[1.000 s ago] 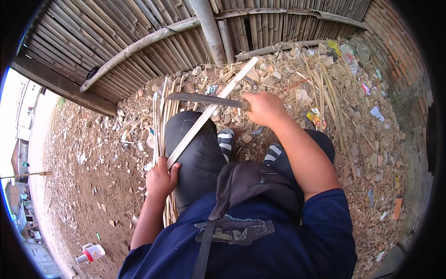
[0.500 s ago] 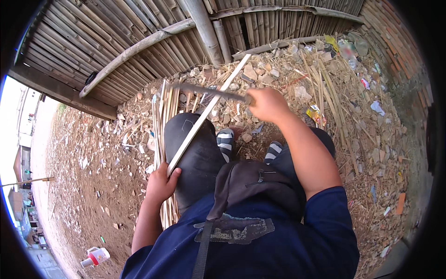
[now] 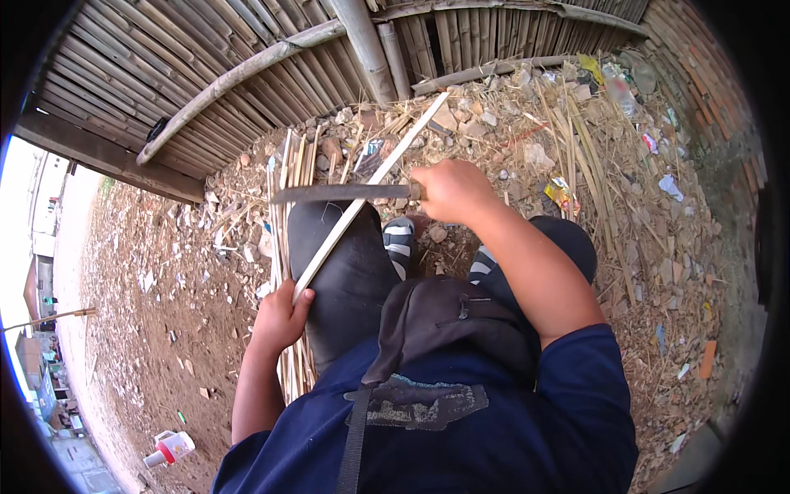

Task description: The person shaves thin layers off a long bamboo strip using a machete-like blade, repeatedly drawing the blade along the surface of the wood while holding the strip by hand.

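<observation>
My left hand (image 3: 281,314) is closed around the lower end of a long pale bamboo strip (image 3: 372,183), which slants up and to the right across my left thigh. My right hand (image 3: 455,192) grips the handle of a long dark-bladed machete (image 3: 341,193). The blade points left and lies across the strip above my left knee; whether it bites into the strip I cannot tell. Beside my left leg lies a bundle of split bamboo strips (image 3: 277,222), running under my left forearm.
A bamboo slat fence (image 3: 288,90) with thick poles stands ahead. Stones and litter cover the ground, with more long strips (image 3: 576,165) at the right. A brick wall (image 3: 699,74) rises at the far right. A white and red jug (image 3: 173,447) lies at the lower left.
My right hand has drawn the machete down toward me and slightly left along the strip. My left hand keeps its hold and has shifted slightly.
</observation>
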A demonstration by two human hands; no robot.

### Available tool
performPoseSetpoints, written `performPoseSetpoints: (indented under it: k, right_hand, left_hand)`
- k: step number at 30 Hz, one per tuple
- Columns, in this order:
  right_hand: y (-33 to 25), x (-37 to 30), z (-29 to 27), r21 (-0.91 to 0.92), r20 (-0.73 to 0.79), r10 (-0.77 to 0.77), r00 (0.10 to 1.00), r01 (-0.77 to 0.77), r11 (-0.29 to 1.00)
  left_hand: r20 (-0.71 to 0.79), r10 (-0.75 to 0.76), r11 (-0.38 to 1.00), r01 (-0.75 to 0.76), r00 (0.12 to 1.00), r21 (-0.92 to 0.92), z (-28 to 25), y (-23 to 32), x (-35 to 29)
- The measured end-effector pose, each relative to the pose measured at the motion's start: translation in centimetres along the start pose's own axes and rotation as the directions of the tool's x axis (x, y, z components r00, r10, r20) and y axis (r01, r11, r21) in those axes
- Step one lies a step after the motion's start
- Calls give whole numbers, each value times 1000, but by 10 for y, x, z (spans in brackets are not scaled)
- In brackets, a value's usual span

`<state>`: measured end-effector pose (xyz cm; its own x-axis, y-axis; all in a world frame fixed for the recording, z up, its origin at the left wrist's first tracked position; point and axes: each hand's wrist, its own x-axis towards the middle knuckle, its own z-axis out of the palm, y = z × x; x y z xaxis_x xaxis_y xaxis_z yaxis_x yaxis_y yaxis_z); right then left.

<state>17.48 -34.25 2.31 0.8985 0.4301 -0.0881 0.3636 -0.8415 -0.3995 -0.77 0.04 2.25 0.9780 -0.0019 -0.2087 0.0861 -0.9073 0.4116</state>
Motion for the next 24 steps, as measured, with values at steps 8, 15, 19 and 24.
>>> performPoseSetpoints:
  k: [8,15,19,24]
  right_hand:
    - [15,12,7,120,-141,94,986,-77,990]
    - [11,13,24,135,-4,38,999,-37,990]
    - [3,14,16,173,-35,67,997,-60,983]
    - [-19,0,8,16,-60,-62,996,63,998]
  left_hand:
    - [56,-61,997,64,997,-42,-7,1,1]
    - [159,-57,983,83,986,-161,-11,7,7]
    - [113,-19,990,35,993,-139,-6,-6,7]
    - [73,-22,997,28,997,-72,-3,3,1]
